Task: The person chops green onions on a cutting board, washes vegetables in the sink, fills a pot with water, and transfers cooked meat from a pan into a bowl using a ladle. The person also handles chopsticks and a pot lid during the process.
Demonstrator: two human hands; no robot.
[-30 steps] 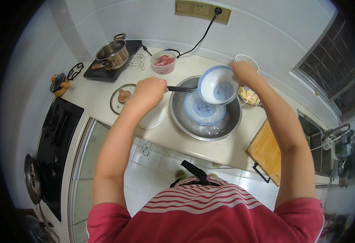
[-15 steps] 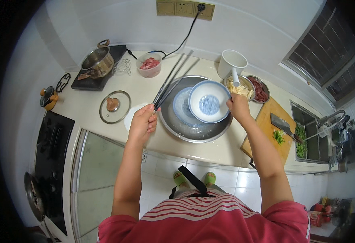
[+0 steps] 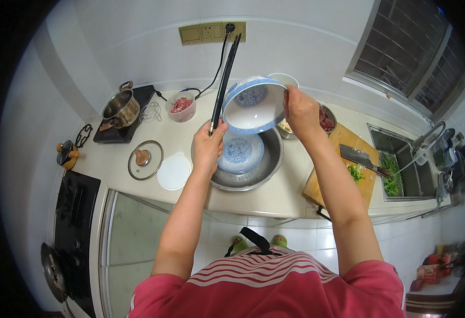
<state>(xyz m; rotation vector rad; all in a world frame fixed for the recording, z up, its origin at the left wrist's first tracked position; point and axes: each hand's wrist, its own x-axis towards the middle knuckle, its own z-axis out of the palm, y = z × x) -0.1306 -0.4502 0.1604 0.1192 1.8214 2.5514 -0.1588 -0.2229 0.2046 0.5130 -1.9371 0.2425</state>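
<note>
My left hand [image 3: 209, 146] is closed round a bundle of long black chopsticks [image 3: 224, 82] that point up toward the wall. With my right hand [image 3: 302, 112] I grip the rim of a blue-and-white bowl [image 3: 248, 116], raised and tipped on its side, its inside showing. The bowl's left edge is close to the chopsticks; whether they touch I cannot tell. Below, a second blue-patterned bowl [image 3: 240, 151] rests in a large metal basin [image 3: 243, 183] on the counter.
A round white lid [image 3: 173, 172] and a glass lid [image 3: 153, 165] lie left of the basin. Behind are a tub of meat [image 3: 182, 108] and a pot [image 3: 121, 110] on a hotplate. To the right, a cleaver [image 3: 355, 155] lies on a cutting board [image 3: 313, 183] beside the sink [image 3: 418, 180].
My right hand has lifted the bowl up from over the basin and tipped it on its side. The chopsticks, spread apart before, are now close together and more upright in my left hand.
</note>
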